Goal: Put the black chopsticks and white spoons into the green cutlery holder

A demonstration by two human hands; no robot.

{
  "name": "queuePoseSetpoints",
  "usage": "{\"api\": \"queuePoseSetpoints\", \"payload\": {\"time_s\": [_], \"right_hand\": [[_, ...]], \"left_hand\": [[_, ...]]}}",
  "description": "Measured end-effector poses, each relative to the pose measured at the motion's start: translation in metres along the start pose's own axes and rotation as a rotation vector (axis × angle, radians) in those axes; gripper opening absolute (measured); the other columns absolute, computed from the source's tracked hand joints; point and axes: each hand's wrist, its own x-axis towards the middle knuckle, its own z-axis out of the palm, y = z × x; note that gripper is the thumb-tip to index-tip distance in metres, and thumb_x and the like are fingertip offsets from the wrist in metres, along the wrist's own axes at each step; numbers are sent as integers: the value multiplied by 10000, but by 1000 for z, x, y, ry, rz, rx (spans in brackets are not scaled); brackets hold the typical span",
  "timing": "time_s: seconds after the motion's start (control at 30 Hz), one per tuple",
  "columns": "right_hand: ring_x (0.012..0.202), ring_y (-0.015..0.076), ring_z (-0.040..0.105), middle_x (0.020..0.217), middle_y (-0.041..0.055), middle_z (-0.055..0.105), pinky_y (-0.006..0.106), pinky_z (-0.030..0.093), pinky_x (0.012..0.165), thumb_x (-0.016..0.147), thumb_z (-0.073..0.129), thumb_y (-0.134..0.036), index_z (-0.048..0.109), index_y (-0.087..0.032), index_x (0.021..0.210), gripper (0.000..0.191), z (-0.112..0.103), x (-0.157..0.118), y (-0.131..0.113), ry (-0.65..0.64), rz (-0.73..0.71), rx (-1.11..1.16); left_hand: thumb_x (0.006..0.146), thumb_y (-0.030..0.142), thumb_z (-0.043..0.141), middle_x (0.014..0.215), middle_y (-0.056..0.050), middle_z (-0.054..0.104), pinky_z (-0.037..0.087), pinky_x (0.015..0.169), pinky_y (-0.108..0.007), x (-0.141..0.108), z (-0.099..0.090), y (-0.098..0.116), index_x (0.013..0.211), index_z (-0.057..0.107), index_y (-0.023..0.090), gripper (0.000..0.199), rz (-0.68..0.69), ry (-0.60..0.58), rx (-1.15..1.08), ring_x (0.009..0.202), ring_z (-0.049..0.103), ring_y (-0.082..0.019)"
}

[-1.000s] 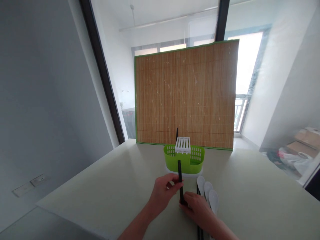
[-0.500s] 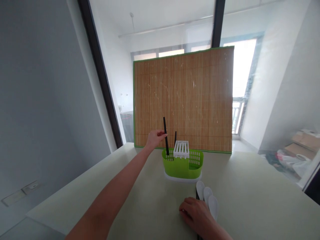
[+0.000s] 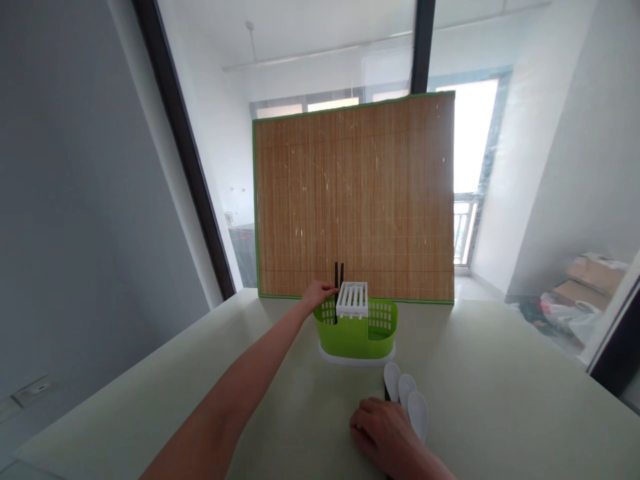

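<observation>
A green basket (image 3: pixel 350 340) with a white base and a white slatted rack (image 3: pixel 353 299) stands on the table. My left hand (image 3: pixel 321 293) is at its left end, fingers pinched on a black chopstick (image 3: pixel 336 273) that stands upright in the left compartment. Close beside it, a second black chopstick (image 3: pixel 342 272) stands in the basket. Nearer me, my right hand (image 3: pixel 380 427) rests on the table with curled fingers, over black sticks lying there; whether it grips them is hidden. Three white spoons (image 3: pixel 418 410) lie fanned against its right side.
Behind the basket, a bamboo mat (image 3: pixel 355 200) with green edging leans upright at the back of the pale table (image 3: pixel 490 387). Cardboard boxes (image 3: pixel 595 273) and plastic bags are on the floor at the far right.
My left hand has lowered the chopstick into the basket, and it now stands more upright, next to the other one. My right hand has stayed by the spoons. The whole view has shifted slightly.
</observation>
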Motion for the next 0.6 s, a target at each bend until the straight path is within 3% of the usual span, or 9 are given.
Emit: {"api": "queuePoseSetpoints", "payload": {"time_s": [0.17, 0.37, 0.5, 0.6], "right_hand": [[712, 132, 541, 771, -40, 603, 250, 247, 577, 825, 510, -207, 567, -239, 779, 80, -1, 0, 0, 11, -6, 1], [704, 138, 548, 755, -30, 611, 243, 267, 579, 807, 518, -199, 579, -234, 771, 80, 0, 0, 0, 32, -10, 32], [715, 139, 566, 755, -29, 627, 228, 302, 598, 805, 502, -164, 601, -242, 798, 125, -4, 3, 1, 108, 17, 143], [676, 125, 570, 757, -26, 639, 213, 331, 602, 835, 479, -183, 615, -239, 848, 148, -12, 5, 3, 236, 114, 294]], "left_hand": [[790, 503, 505, 717, -40, 662, 397, 599, -246, -4, -1, 8, 803, 716, 172, 393, 48, -36, 119, 679, 582, -170], [803, 473, 507, 748, -61, 663, 416, 641, -262, -12, -4, 19, 796, 699, 189, 343, 85, 16, 178, 722, 592, -190], [853, 442, 440, 973, -89, 642, 429, 713, -289, -28, -15, 27, 939, 661, 185, 350, 101, 183, 159, 836, 581, -194], [909, 403, 315, 1062, -92, 597, 436, 724, -275, -66, -17, 34, 1020, 600, 180, 379, 116, 423, 44, 864, 566, -164]]}}
